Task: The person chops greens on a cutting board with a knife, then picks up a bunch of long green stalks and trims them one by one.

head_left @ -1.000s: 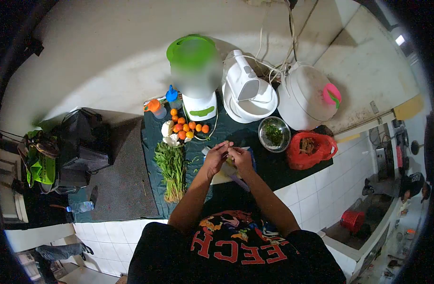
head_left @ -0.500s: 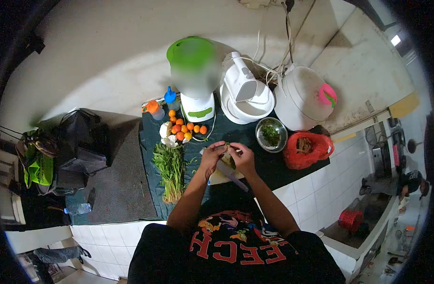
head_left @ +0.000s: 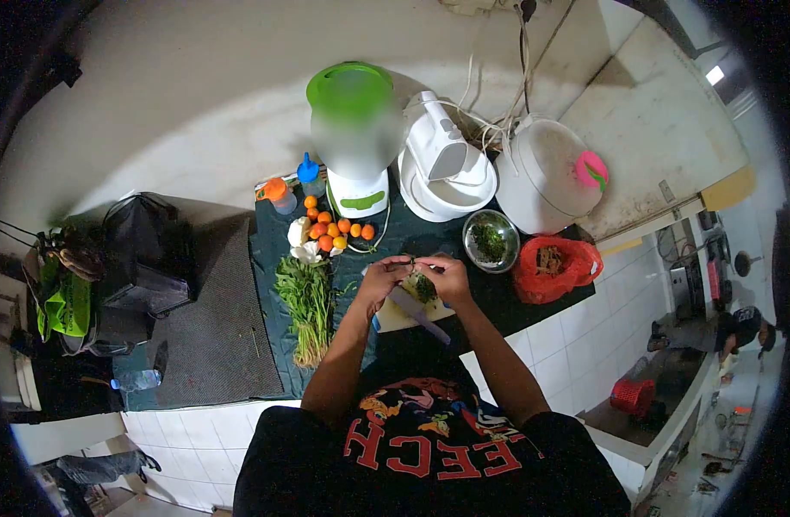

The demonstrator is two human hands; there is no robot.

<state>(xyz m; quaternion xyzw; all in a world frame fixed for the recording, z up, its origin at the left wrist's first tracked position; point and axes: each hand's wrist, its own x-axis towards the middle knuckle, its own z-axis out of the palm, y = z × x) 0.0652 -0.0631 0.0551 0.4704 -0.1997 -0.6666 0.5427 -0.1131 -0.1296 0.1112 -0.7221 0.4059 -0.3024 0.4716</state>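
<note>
My left hand and my right hand meet at the fingertips, both pinched closed. A tiny dark greenish bit shows between them, too small to name. Below is a pale cutting board, partly covered by my hands. Chopped greens lie on it beside my right hand. A knife rests slantwise across the board, its handle toward my body. Left of my left hand lies a bunch of leafy greens, stems toward me. A metal bowl with chopped greens stands beyond my right hand.
Several small orange-red tomatoes and white garlic sit behind the bunch. A green-lidded appliance, a white stand mixer and a white bucket line the wall. A red plastic bag lies right. Another person is far right.
My hands have shifted slightly and my right hand has turned, exposing more of the board and the chopped greens. The whole view has tilted a little.
</note>
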